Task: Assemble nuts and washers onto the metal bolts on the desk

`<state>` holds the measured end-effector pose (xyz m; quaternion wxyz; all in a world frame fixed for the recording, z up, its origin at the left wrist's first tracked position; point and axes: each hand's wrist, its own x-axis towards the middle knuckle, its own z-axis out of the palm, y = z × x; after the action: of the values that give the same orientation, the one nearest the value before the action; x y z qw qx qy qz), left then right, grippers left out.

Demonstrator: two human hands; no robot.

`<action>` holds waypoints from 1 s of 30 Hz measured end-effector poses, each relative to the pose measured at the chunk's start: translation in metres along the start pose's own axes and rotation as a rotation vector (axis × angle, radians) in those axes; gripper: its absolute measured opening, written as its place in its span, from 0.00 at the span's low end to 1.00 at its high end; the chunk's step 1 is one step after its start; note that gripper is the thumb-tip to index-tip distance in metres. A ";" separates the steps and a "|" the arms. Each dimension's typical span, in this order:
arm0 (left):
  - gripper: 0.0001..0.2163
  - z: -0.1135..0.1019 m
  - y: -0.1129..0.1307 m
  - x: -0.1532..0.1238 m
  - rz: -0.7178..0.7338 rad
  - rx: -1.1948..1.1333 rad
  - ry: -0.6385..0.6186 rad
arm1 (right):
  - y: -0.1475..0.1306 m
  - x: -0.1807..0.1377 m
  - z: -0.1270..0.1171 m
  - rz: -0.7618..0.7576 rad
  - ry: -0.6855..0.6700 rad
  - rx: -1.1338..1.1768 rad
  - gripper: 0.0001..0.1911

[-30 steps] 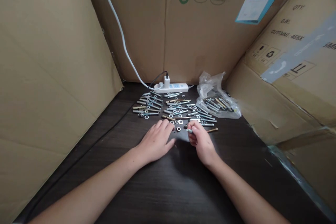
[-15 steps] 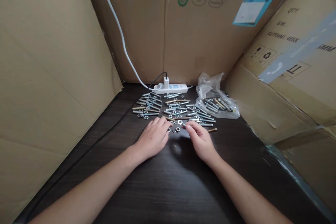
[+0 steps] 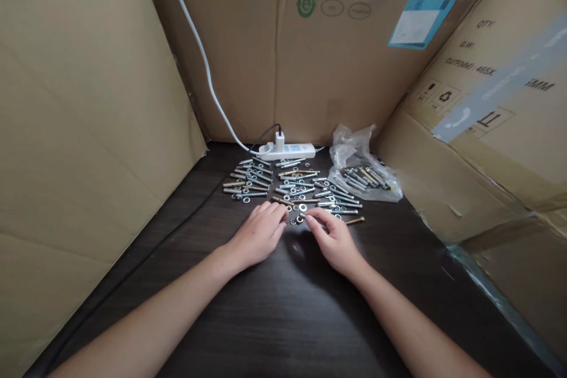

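Observation:
My right hand [image 3: 334, 241] pinches a silvery bolt [image 3: 303, 215] between thumb and fingertips; only its short end shows, pointing left. Just beyond that end lies a wide flat washer [image 3: 303, 208]. A nut-like ring [image 3: 299, 220] and a thin dark ring [image 3: 293, 221] rest between the hands. My left hand [image 3: 259, 233] lies low over the table, its fingers curled together by the front of the hardware. What its fingertips hold, if anything, is hidden. A brassy bolt [image 3: 355, 221] lies right of my right hand.
Several bolts with washers [image 3: 252, 177] lie in clusters on the dark table [image 3: 274, 319]. A clear plastic bag [image 3: 349, 142] holds more bolts at the back right. Behind is a white power strip [image 3: 301, 151]; a black cable [image 3: 163, 237] crosses the left side. Cardboard walls [image 3: 234, 71] surround three sides.
My right hand has moved slightly left with the bolt, closer to my left hand. A washer beside my left fingertips is no longer visible. The view has shifted slightly.

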<state>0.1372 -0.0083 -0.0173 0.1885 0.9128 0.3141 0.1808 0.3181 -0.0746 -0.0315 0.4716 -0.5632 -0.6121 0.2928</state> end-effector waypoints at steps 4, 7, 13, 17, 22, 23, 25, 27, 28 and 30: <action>0.03 -0.006 0.009 0.000 0.114 -0.147 0.094 | -0.002 -0.001 0.001 -0.011 -0.043 -0.044 0.10; 0.02 -0.007 0.011 -0.001 0.114 -0.162 0.147 | -0.004 -0.003 0.001 -0.016 -0.055 -0.066 0.11; 0.03 -0.006 0.011 -0.001 0.048 -0.155 0.213 | -0.012 -0.006 0.001 -0.040 -0.070 -0.030 0.10; 0.05 -0.005 0.012 -0.002 0.046 -0.184 0.194 | -0.013 -0.005 0.000 -0.046 -0.070 -0.026 0.10; 0.06 -0.003 0.010 -0.002 0.065 -0.242 0.209 | -0.008 -0.003 0.002 -0.006 -0.059 -0.066 0.11; 0.06 -0.003 0.010 -0.002 0.066 -0.237 0.210 | -0.007 -0.003 0.002 0.000 -0.064 -0.074 0.10; 0.06 -0.003 0.010 -0.002 0.071 -0.230 0.209 | -0.007 -0.004 0.003 -0.001 -0.072 -0.063 0.10; 0.06 -0.003 0.010 -0.002 0.081 -0.233 0.198 | -0.009 -0.004 0.004 -0.015 -0.074 -0.023 0.10; 0.06 -0.003 0.011 -0.002 0.088 -0.236 0.185 | -0.010 -0.005 0.004 -0.020 -0.075 0.000 0.11; 0.07 -0.003 0.012 -0.002 0.098 -0.239 0.154 | -0.012 -0.005 0.004 -0.022 -0.088 0.040 0.11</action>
<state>0.1408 -0.0178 -0.0097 0.2618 0.8815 0.2591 0.2955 0.3091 -0.0814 -0.0242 0.4588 -0.5335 -0.6323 0.3242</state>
